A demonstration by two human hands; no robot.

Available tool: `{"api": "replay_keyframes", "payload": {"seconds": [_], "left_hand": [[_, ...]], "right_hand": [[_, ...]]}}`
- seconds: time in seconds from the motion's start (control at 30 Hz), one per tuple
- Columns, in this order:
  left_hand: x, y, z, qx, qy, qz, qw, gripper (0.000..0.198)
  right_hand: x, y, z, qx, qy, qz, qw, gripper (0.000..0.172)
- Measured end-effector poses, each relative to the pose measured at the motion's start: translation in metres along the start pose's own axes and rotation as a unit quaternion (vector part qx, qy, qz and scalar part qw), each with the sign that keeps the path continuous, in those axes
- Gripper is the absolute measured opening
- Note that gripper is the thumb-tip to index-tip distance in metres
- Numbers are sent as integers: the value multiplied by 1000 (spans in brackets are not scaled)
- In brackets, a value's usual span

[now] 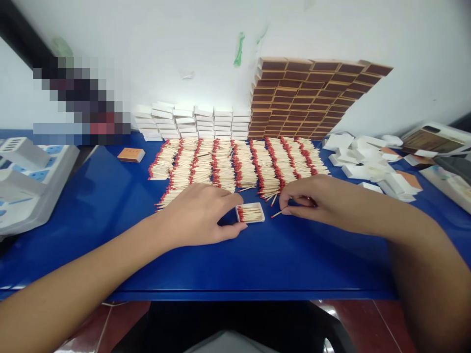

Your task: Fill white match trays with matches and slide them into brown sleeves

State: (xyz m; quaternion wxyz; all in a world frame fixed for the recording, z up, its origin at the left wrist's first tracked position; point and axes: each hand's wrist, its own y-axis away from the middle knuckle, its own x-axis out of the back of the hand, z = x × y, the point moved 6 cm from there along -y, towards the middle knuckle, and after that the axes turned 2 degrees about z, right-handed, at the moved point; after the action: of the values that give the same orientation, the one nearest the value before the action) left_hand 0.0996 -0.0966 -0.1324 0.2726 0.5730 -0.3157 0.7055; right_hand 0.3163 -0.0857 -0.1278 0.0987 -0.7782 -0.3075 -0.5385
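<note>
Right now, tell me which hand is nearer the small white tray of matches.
Left. The left hand holds the tray at its left end; the right hand is apart from it, off to its right, pinching a single match.

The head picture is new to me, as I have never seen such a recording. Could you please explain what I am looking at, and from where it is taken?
There is no machine here: these are a person's two bare hands. The one camera is worn on the head and looks forward and down, so both forearms reach in from the near side.

The surface is a blue table. The left hand holds a small white tray partly filled with matches. The right hand pinches a single match, its red head pointing towards the tray.

Beyond the hands lie rows of matches. Behind these stand stacked white trays and a taller stack of brown boxes.
</note>
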Motion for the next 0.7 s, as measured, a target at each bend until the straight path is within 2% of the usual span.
{"api": "replay_keyframes", "payload": {"seconds": [0.33,0.53,0.7], "left_hand": [[-2,0,-1,7,4,-5,1000,30],[0,1,-1,6,-1,-9,1000,31],[-1,1,-1,9,-1,-14,1000,31]], "right_hand": [[2,-1,6,-14,34,46,998,22],[4,-5,-1,18,50,99,994,20],[0,-11,-2,18,51,93,994,19]]}}
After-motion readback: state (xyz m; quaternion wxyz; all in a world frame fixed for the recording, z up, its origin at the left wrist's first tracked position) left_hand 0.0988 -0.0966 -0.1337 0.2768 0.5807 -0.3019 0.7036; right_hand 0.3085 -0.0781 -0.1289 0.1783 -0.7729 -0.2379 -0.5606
